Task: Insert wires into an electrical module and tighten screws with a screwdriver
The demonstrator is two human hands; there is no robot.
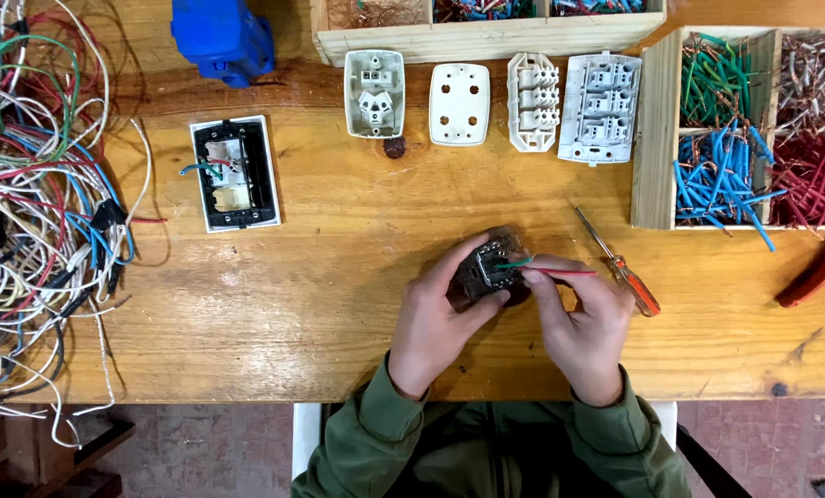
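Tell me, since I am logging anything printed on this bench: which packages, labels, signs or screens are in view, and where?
None show: no package, label, sign or screen.
Nearest to packaging are two bare wooden compartment boxes holding wire offcuts: one at the top edge, one at the right.

A wooden table [339, 304] bears tangled wires [35, 184], four white socket parts [491, 103], a screwdriver [620, 267].

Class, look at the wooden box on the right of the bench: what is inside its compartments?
The wooden box holds green wires, blue wires, red wires and bare stripped strands. The compartment floors are covered.
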